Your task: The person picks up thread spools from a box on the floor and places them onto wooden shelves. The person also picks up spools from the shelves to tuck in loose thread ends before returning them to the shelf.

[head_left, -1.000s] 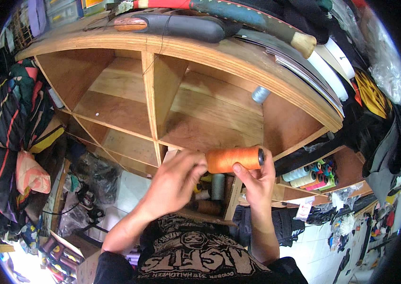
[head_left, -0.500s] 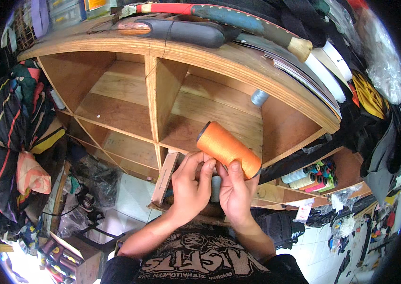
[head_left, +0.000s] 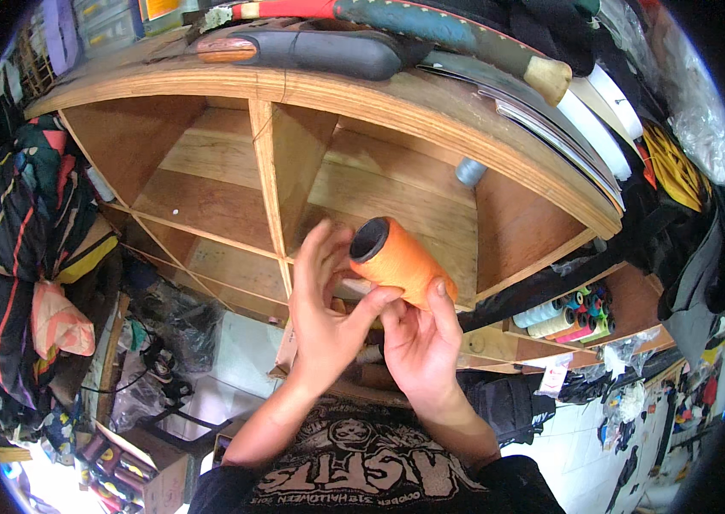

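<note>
An orange thread spool [head_left: 407, 261] is tilted in front of the wooden shelf unit, the dark hollow end of its core facing up and left. My right hand [head_left: 426, 343] grips its lower end, with the thumb on the wound thread. To the left of the spool, my left hand [head_left: 319, 313] is open, its fingers raised and spread. The left thumb reaches to the spool's lower side; whether it touches I cannot tell. On a shelf behind stands a small grey thread spool [head_left: 469, 171].
Wooden dividers [head_left: 268, 180] split the shelf unit into compartments. Long tool-like objects with a grey sheath [head_left: 328, 56] lie on top. Several coloured thread spools [head_left: 563, 317] fill a lower right compartment. Bundled dark fabric [head_left: 15, 248] hangs at left, above a box of spools [head_left: 157, 480].
The orange spool has turned so its hollow end now shows. My left hand has moved up and left, its fingers opening away from the spool. The right hand keeps hold.
</note>
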`<action>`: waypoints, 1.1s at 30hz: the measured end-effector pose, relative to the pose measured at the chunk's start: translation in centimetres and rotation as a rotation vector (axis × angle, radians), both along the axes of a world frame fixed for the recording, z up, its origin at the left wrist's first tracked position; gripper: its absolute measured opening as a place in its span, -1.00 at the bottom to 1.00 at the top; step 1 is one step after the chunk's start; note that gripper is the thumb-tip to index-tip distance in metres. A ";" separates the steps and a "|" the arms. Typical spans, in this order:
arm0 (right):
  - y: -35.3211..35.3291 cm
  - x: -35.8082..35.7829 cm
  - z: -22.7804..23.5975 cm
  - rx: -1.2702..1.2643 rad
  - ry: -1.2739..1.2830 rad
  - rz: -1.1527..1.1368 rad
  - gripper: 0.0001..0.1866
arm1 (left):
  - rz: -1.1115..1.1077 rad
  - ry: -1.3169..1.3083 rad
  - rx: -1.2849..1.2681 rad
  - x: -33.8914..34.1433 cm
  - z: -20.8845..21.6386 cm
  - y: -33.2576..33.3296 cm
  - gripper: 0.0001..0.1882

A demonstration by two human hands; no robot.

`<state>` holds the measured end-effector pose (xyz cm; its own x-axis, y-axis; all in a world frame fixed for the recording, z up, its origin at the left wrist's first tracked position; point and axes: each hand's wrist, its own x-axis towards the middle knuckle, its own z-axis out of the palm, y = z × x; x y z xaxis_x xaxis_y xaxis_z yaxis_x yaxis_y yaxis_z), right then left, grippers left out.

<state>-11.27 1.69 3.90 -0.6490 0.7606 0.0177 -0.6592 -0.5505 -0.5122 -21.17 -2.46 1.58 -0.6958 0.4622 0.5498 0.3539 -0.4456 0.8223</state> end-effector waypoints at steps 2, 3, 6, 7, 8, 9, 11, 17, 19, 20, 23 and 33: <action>-0.2 0.4 0.0 -0.067 -0.023 0.004 -0.55 | -0.080 0.090 -0.118 -0.7 -0.6 -0.5 -0.22; -0.1 0.6 -0.5 -0.107 -0.014 0.032 -0.55 | -0.117 0.140 -0.175 -1.0 -0.8 -0.8 -0.15; 0.3 1.0 -1.1 -0.208 0.029 0.108 -0.52 | -0.252 -0.015 -0.119 -0.1 -0.5 -1.1 -0.19; 0.4 1.1 -1.4 -0.225 0.017 0.091 -0.51 | -0.274 -0.014 -0.158 -0.1 -0.5 -1.1 -0.20; 0.6 1.3 -1.7 -0.243 0.005 0.075 -0.51 | -0.295 -0.013 -0.197 -0.1 -0.4 -1.2 -0.21; 0.8 1.5 -1.9 -0.260 -0.008 0.059 -0.51 | -0.317 -0.012 -0.236 -0.1 -0.3 -1.3 -0.23; 1.6 1.6 -1.7 -0.221 0.001 0.088 -0.50 | -0.316 0.032 -0.318 -0.3 0.1 -1.4 -0.24; 2.7 2.4 -1.3 -0.084 -0.146 -0.081 -0.54 | -0.241 0.105 -0.185 -1.8 -0.6 -0.5 -0.48; 4.0 3.0 -1.8 -0.119 -0.168 -0.125 -0.55 | -0.238 0.057 -0.237 -2.6 -1.6 -0.8 -0.60; 4.6 3.3 -2.1 -0.111 -0.185 -0.164 -0.53 | -0.313 0.004 -0.418 -2.8 -1.1 -1.5 -0.69; 5.5 3.7 -2.3 -0.139 -0.188 -0.200 -0.52 | -0.493 0.329 -0.776 -2.9 -3.6 -1.7 -0.75; 7.7 4.2 -4.3 -0.149 -0.259 -0.270 -0.59 | -0.548 1.156 -1.308 3.6 -16.5 5.7 -0.71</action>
<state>-7.06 9.34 -0.41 -0.3942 0.8861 -0.2438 -0.6500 -0.4563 -0.6077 -17.61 3.27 -14.97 0.0870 0.9588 -0.2704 0.9837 -0.0398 0.1753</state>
